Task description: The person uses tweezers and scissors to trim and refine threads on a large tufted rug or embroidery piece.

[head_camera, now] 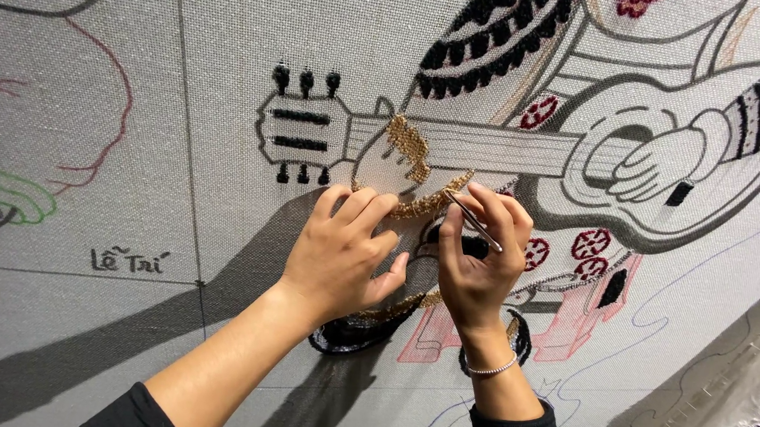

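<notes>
We press our flat left hand (342,251) on the pale woven canvas (138,137) while our right hand (480,259), pinching thin metal tweezers (472,220), works the gold beaded band (425,200) at twelve o'clock, demanding fine placement.

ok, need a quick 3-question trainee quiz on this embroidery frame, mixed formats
1. Multiple choice: what does the right hand pinch?
A. a slim metal tool
B. a pair of scissors
C. a marker pen

2. True or false: the left hand rests flat on the canvas, its fingers touching the gold beadwork.

3. Fill in: the drawn outline being filled with beads shows a figure playing a ____.

Key: 1 A; 2 true; 3 guitar
</notes>
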